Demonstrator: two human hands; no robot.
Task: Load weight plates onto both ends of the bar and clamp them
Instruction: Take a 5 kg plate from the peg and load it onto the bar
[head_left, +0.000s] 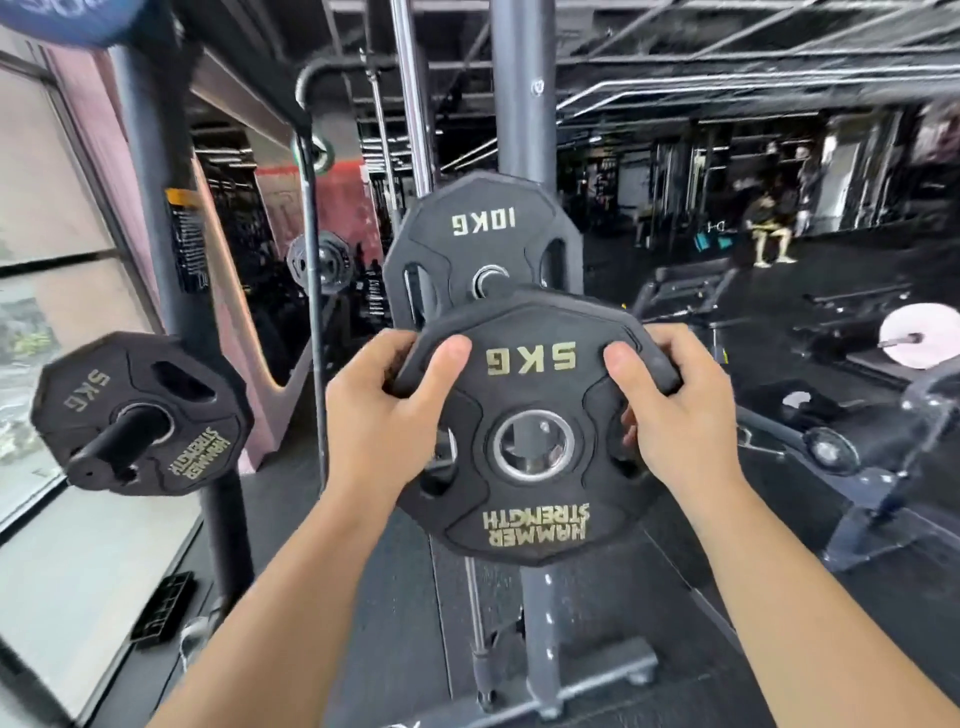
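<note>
A black 5 kg plate (530, 499) with gold upside-down lettering fills the middle of the view. My left hand (379, 410) grips its left rim and my right hand (675, 410) grips its right rim, thumbs on its face. Through its steel-ringed centre hole something metallic shows. Just behind and above it, a black 10 kg plate (457, 244) hangs on a steel-tipped peg (491, 280) by a grey upright. Whether the 5 kg plate touches that peg is hidden.
Another 5 kg plate (171, 447) sits on a black storage peg (117, 444) of the dark rack post (156, 208) at left. A chrome guide rod (410, 104) rises behind. A bench (685, 291) and a pale plate (919, 338) stand right; people stand far back.
</note>
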